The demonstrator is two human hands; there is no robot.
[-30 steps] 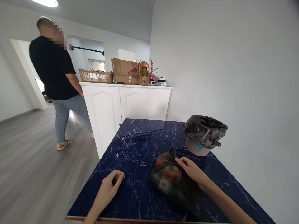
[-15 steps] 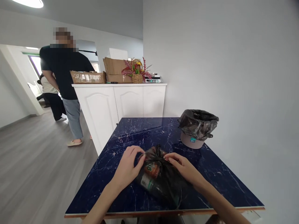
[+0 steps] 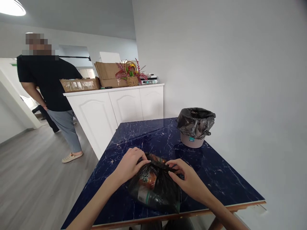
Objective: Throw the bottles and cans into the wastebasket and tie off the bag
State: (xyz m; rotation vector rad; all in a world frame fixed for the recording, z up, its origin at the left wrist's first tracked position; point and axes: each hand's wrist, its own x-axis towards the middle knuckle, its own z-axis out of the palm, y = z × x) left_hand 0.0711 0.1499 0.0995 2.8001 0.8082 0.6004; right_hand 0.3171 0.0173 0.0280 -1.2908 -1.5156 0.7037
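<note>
A filled black plastic bag lies near the front edge of the dark blue marbled table. Orange and green-white packaging shows through its thin film. My left hand pinches the gathered top of the bag from the left, thumb and fingers nearly together. On the right, my right hand has its thumb and fingers at the other side of the same gathered plastic, holding a fold of it. The bag's top is bunched between both hands; whether it is knotted cannot be made out.
A bin lined with a black bag stands at the table's right side, by the wall. Behind is a white cabinet with cardboard boxes and a flower basket. A person stands at the left.
My hands have spread the bag's bunched top sideways, and it now sits lower and wider. The view has turned slightly, and the standing person has shifted left in it.
</note>
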